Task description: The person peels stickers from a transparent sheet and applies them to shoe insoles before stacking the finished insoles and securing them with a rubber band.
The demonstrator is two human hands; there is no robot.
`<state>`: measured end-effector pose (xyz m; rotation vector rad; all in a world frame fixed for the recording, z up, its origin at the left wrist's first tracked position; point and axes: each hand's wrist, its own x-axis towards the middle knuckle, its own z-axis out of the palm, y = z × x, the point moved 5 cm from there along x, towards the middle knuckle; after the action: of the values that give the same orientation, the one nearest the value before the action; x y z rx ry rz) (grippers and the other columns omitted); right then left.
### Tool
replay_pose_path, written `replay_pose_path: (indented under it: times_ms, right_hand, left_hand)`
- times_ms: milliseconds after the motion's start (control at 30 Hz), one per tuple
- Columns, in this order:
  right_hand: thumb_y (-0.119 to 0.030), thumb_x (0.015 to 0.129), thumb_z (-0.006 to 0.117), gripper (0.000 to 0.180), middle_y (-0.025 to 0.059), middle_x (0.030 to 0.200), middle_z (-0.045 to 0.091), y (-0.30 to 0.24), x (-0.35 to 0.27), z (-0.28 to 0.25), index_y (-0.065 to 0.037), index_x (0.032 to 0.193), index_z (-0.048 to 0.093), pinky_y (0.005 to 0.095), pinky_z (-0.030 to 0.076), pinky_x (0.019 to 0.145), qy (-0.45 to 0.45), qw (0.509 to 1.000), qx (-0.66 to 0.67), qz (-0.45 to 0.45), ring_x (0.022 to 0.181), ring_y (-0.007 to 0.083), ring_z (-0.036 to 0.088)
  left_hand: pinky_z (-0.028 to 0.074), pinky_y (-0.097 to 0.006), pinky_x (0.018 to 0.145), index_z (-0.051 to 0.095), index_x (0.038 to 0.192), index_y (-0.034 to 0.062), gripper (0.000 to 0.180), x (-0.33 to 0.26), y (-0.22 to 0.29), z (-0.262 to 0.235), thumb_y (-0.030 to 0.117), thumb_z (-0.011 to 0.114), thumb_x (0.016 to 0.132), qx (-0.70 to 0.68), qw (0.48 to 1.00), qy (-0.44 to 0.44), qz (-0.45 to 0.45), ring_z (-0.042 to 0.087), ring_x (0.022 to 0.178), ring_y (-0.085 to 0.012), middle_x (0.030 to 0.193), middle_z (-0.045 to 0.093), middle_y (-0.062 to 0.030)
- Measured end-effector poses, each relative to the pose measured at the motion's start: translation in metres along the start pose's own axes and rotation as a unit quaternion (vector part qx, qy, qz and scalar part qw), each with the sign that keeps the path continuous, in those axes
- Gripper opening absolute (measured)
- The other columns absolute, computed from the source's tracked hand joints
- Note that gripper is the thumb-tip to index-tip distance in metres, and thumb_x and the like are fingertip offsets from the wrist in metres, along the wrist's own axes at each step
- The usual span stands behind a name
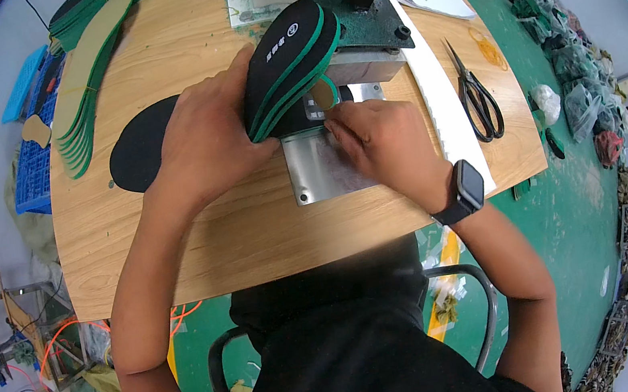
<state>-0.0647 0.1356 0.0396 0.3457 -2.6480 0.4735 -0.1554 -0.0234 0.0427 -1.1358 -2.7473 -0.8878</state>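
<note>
Within left hand point(199, 136), seemingly two insoles point(279, 63)

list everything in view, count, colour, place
table: one, tan, centre
insoles: at least two, black and green, upper centre
flat piece: one, black, left of insoles
insole stacks: at least two, green and beige, upper left
basket: one, blue, far left
machine: one, dark green, top centre
plate: one, silver, near machine
scissors: one pair, black, right
rubber bands: some, yellow, above scissors
papers: some, white, upper right
bags: many, greenish, right edge
floor: one, green, below table
chair: one, grey, bottom centre
smartwatch: one, black, right wrist
shirt: one, black, bottom
left hand: one, bare, gripping insoles
right hand: one, bare, by plate
</note>
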Motion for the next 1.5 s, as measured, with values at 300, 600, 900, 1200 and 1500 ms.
replay_pose_path:
  times_ms: [300,600,900,1200,1500]
  right_hand:
    - [-0.002,0.084,0.062,0.005,0.0012,0.072,0.064,0.012,-0.05,-0.105,-0.003,0.087,0.066,0.0183,0.039,0.045,0.205,0.917,0.184,0.287,0.051,0.0037,0.052]
    - [-0.008,0.083,0.064,0.007,0.0004,0.06,0.057,0.052,-0.071,-0.148,-0.003,0.088,0.065,0.0225,0.038,0.045,0.282,0.915,-0.066,0.282,0.048,0.008,0.051]
    - [-0.008,0.081,0.06,0.005,0.0109,0.059,0.055,0.006,-0.022,-0.001,-0.005,0.078,0.057,0.037,0.044,0.046,0.101,0.995,-0.008,0.023,0.054,0.027,0.058]
    - [-0.016,0.082,0.061,0.019,0.0092,0.059,0.057,-0.009,-0.024,0.01,-0.002,0.095,0.062,0.037,0.045,0.047,0.006,0.999,-0.01,0.039,0.054,0.0257,0.059]
    - [-0.019,0.081,0.062,0.035,0.0113,0.058,0.058,-0.013,-0.023,0.013,0.004,0.107,0.058,0.037,0.045,0.047,-0.022,0.996,-0.035,0.078,0.052,0.0271,0.058]
  left_hand:
    - [0.048,-0.035,0.078,0.045,0.133,0.0096,0.074,0.001,-0.003,-0.007,0.01,0.071,0.064,-0.048,0.997,-0.021,-0.048,0.06,0.08,-0.0267,0.088,0.062,-0.019]
    - [0.045,-0.026,0.066,0.06,0.093,-0.0005,0.027,-0.007,-0.044,-0.037,0.006,0.062,0.067,-0.297,0.937,0.167,-0.079,0.053,0.07,-0.0101,0.076,0.059,-0.0017]
    - [0.046,-0.028,0.074,0.059,0.098,-0.0018,0.033,-0.01,-0.034,-0.031,0.006,0.065,0.067,-0.358,0.909,0.21,-0.042,0.057,0.079,-0.0126,0.088,0.062,-0.0047]
    - [0.046,-0.027,0.07,0.059,0.092,-0.0012,0.025,-0.011,-0.036,-0.031,0.007,0.065,0.069,-0.322,0.926,0.191,-0.044,0.056,0.074,-0.0112,0.082,0.062,-0.0034]
    - [0.047,-0.028,0.069,0.061,0.089,-0.0005,0.023,-0.009,-0.036,-0.029,0.01,0.065,0.069,-0.248,0.949,0.186,-0.056,0.056,0.074,-0.0116,0.08,0.062,-0.0042]
